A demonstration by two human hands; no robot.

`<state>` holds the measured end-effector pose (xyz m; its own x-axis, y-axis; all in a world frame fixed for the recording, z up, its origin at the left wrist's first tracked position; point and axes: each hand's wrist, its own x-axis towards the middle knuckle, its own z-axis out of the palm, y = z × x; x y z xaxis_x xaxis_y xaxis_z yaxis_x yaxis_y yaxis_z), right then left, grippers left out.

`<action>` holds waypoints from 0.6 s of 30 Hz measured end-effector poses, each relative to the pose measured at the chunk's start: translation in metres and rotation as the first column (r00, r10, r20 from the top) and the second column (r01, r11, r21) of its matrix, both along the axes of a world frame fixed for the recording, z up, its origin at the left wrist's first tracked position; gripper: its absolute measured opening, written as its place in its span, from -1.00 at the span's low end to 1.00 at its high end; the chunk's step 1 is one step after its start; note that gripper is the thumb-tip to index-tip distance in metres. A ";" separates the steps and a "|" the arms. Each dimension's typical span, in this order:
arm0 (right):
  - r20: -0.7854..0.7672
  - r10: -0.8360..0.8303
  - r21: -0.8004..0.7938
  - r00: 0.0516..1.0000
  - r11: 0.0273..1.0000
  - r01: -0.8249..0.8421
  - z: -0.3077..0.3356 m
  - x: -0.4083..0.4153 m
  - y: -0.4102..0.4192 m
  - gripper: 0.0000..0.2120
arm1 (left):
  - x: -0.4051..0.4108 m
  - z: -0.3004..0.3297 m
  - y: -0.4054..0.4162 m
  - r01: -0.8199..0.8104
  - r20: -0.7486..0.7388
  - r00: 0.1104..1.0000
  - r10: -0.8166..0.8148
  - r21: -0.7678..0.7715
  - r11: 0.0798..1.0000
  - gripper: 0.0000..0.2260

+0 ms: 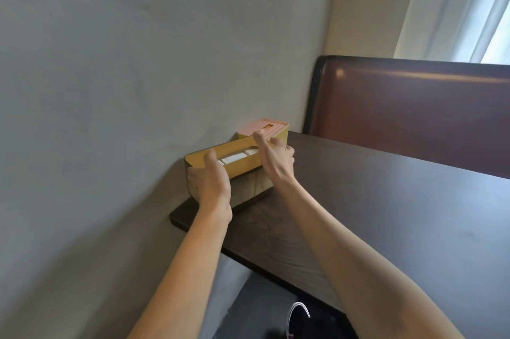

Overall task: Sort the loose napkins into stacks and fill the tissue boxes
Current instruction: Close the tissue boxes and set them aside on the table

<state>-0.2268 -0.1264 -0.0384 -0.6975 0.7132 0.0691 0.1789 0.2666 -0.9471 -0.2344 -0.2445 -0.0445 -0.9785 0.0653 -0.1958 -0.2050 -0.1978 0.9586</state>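
A tissue box with a yellow top (242, 166) and a glossy see-through body stands on the dark table (386, 214), against the wall. White napkins (234, 159) show through the long opening in its top. My left hand (212, 187) grips the box's near left end, thumb on the yellow rim and fingers down the side. My right hand (276, 159) holds the right end, with fingers curled over the rim. Just behind it stands a second box with a pink ribbed lid (265, 127), untouched.
The grey wall (138, 62) runs along the table's left side. A brown padded bench back (414, 106) rises behind the table, with a pale curtain (469, 7) above it. The table's front edge lies below my forearms, and a shoe (298, 316) shows on the floor.
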 end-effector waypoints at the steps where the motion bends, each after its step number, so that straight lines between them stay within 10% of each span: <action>1: 0.008 0.021 0.005 1.000 1.000 -0.022 -0.002 -0.005 -0.001 -0.27 | -0.004 -0.003 0.001 -0.015 0.008 1.000 0.015 -0.005 1.000 -0.35; 18: -0.049 -0.004 0.010 0.999 1.000 0.005 -0.031 -0.022 -0.006 -0.19 | -0.005 -0.018 0.013 -0.132 0.029 0.991 0.134 -0.046 0.990 -0.37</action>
